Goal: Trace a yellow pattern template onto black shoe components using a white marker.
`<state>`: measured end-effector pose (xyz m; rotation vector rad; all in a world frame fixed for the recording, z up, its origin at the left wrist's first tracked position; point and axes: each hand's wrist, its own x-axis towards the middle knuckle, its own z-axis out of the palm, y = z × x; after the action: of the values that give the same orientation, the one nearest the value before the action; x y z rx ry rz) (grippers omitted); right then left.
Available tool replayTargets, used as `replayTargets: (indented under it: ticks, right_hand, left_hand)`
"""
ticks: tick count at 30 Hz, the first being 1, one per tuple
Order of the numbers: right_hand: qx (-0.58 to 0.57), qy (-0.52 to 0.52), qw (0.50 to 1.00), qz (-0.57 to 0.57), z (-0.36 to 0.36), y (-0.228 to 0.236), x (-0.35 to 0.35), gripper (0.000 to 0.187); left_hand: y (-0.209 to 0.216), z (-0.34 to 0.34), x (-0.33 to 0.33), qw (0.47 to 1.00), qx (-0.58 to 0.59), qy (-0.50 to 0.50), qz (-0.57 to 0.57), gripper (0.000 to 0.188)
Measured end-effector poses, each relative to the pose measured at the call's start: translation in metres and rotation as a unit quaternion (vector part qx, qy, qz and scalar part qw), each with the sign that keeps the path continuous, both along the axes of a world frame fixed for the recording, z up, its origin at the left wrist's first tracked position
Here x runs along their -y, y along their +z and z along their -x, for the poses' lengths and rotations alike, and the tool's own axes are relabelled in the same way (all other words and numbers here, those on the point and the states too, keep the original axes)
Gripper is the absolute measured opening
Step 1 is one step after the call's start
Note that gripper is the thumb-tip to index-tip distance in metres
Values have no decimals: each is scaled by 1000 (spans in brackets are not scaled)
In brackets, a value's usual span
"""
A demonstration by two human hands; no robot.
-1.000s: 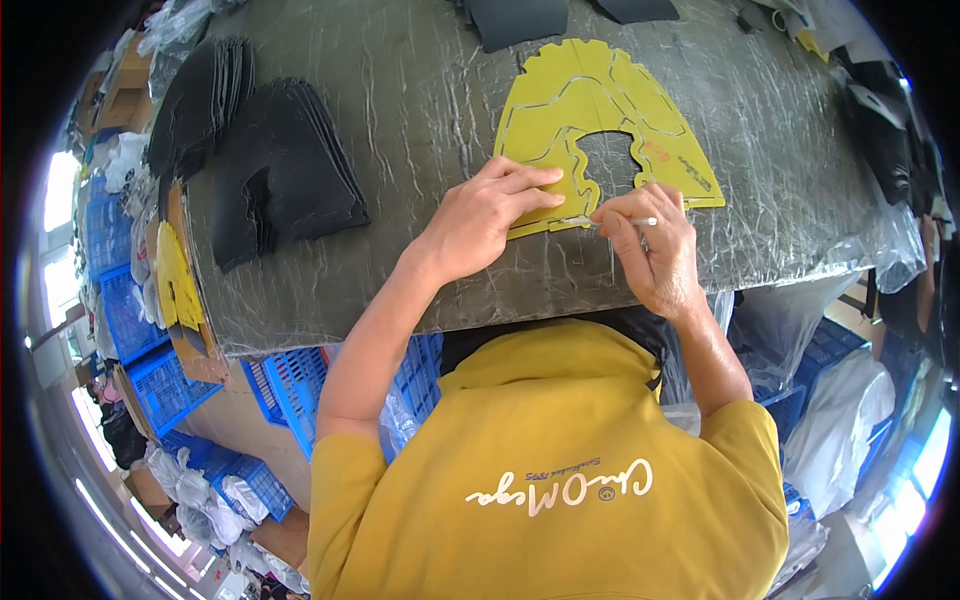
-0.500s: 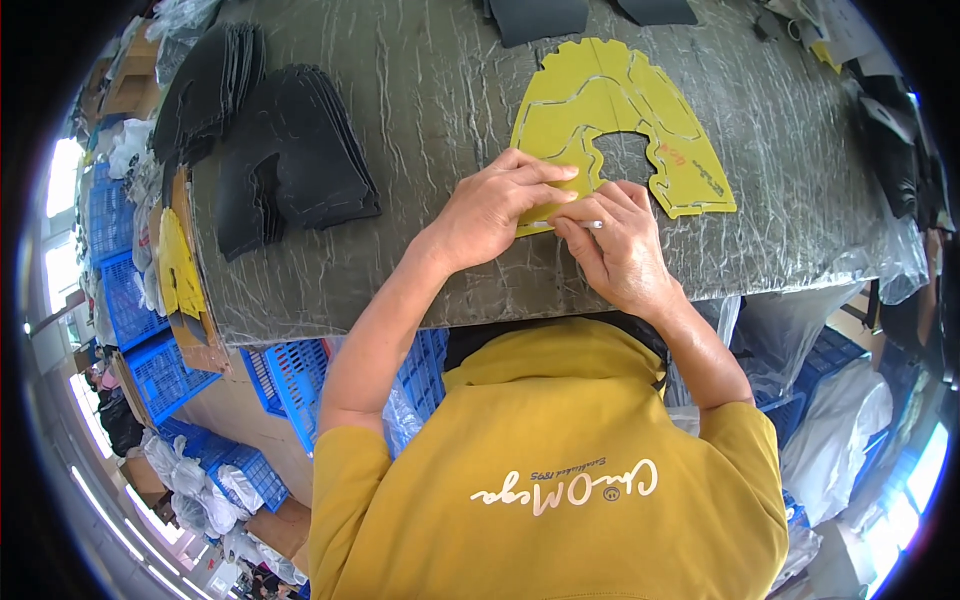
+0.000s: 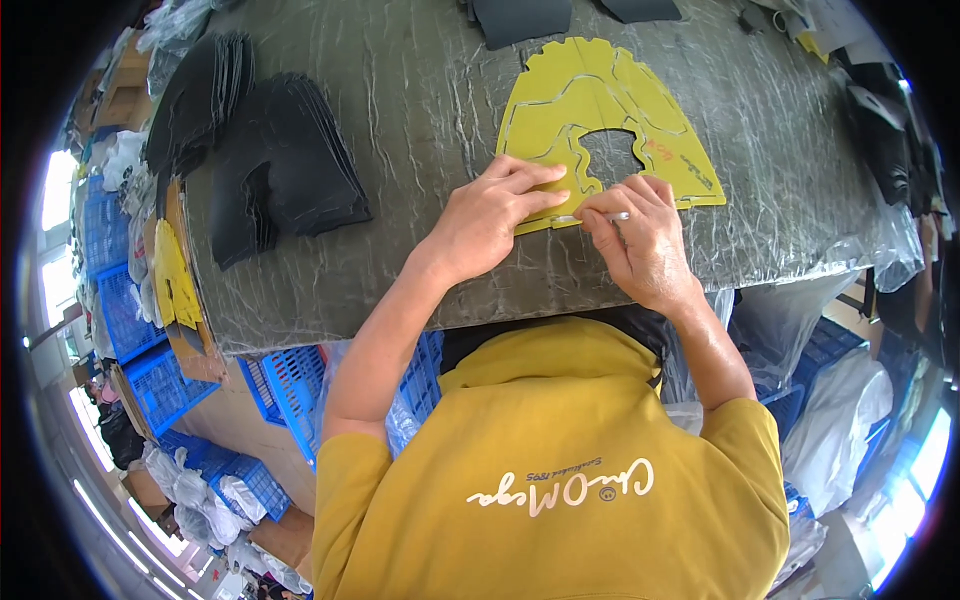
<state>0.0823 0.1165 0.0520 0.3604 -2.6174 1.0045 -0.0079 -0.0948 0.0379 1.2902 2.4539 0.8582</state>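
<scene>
A yellow arch-shaped template [image 3: 560, 110] with scalloped edges and slotted lines lies flat on the dark worktable. My left hand [image 3: 495, 215] presses on its lower left leg, fingers stretched out over the surface. Between the thumb and fingers of my right hand [image 3: 645, 240] is a slim white pen [image 3: 618, 216], its tip at the slot along the template's near edge. The right hand partly covers the lower part of the template's cut-out. What lies under the template, apart from the dark surface in the cut-out, is hidden.
Stacks of black cut pieces [image 3: 290, 160] lie on the left of the plastic-covered table [image 3: 420, 100]. More black pieces [image 3: 522, 20] are at its far edge. Blue crates [image 3: 165, 385] stand below left, and plastic bags [image 3: 835, 430] hang or lie at right.
My right hand with the pen has moved slightly right along the near edge. The left hand stays on the template; the whole view has shifted a little.
</scene>
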Motion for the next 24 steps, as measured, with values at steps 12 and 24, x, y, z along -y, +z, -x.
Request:
replayTargets:
  ticks: [12, 24]
  right_hand:
    - [-2, -18, 1000, -14, -4, 0, -16, 7]
    - [28, -138, 990, -20, 0, 9, -64, 22]
  left_hand:
    - [1, -3, -3, 1000, -3, 6, 13, 59]
    - [1, -11, -9, 998, -47, 15, 28, 58]
